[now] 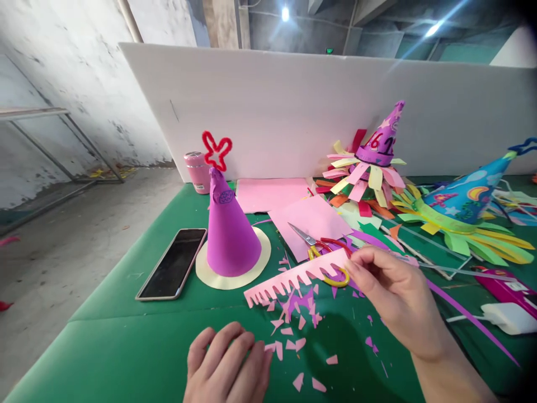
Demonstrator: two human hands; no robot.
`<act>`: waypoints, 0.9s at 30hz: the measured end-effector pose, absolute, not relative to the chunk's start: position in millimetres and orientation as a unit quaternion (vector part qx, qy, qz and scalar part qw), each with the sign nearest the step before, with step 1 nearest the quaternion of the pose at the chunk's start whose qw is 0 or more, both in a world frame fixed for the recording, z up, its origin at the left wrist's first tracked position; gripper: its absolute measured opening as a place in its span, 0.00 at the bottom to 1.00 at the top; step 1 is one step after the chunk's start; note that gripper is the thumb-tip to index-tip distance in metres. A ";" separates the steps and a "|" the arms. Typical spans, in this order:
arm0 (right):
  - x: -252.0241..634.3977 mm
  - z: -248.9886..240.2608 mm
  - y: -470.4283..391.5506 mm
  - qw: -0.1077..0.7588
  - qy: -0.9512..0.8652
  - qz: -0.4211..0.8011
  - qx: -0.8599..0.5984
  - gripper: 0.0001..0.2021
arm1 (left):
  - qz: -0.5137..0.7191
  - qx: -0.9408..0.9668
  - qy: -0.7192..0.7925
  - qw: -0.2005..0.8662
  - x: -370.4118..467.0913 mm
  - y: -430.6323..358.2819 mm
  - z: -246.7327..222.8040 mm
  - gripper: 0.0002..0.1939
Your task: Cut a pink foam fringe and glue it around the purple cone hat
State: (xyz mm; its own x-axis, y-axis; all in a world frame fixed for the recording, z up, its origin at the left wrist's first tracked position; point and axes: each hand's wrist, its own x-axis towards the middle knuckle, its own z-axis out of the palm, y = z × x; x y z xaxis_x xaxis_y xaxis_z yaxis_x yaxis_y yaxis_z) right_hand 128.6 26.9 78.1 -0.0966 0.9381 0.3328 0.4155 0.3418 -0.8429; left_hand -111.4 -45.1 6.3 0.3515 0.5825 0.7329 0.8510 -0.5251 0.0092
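My right hand (396, 299) pinches the right end of a pink foam strip (300, 279) between thumb and fingertips. The strip's lower edge is cut into comb-like teeth, and it slants over the table, its free end pointing left. My left hand (229, 364) is low in front, fingers loosely bent and slightly apart, with nothing visible in it; its thumb is hidden. Small pink scraps (289, 344) lie between the hands. Behind the strip rest scissors (329, 260) with red and yellow handles. A purple cone hat (230, 235) with a cream brim and red pipe-cleaner topper stands beyond my left hand.
A phone (174, 263) lies left of the hat, near a pink jar (197, 172). Pink sheets (272, 195) lie behind. Two decorated hats, one purple (380, 140) and one blue (465, 196), stand at right among paper strips. A white board (260, 112) rises behind the green table (113, 336).
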 end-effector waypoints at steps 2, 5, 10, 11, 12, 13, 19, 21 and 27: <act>118.6 82.6 28.3 0.462 -0.683 0.277 -0.494 0.11 | -0.362 -0.799 -0.416 0.239 -96.2 -33.2 30.3 0.06; 103.4 86.1 26.8 0.479 -0.684 0.255 -0.488 0.11 | -0.435 -0.728 -0.450 0.280 -67.5 -12.5 56.7 0.08; 81.0 88.3 18.7 0.496 -0.710 0.192 -0.461 0.11 | -0.438 -0.688 -0.515 0.264 -40.3 8.8 69.4 0.03; 77.8 88.4 17.4 0.498 -0.715 0.179 -0.456 0.11 | -0.439 -0.686 -0.519 0.259 -39.7 10.3 69.5 0.05; 75.0 88.5 16.6 0.502 -0.721 0.166 -0.449 0.10 | -0.440 -0.685 -0.522 0.254 -40.3 11.0 69.5 0.07; 72.7 88.4 16.3 0.504 -0.727 0.152 -0.441 0.09 | -0.442 -0.686 -0.521 0.250 -41.5 11.3 69.6 0.07; 62.4 86.8 19.4 0.517 -0.744 0.088 -0.414 0.09 | -0.457 -0.680 -0.520 0.240 -48.9 11.4 72.3 0.08; 60.6 87.1 18.0 0.518 -0.752 0.084 -0.400 0.06 | -0.469 -0.677 -0.523 0.220 -51.6 11.7 74.1 0.08; 69.7 88.6 13.3 0.582 -0.647 0.218 -0.442 0.04 | -0.524 -0.692 -0.475 0.144 -79.2 6.6 84.4 0.09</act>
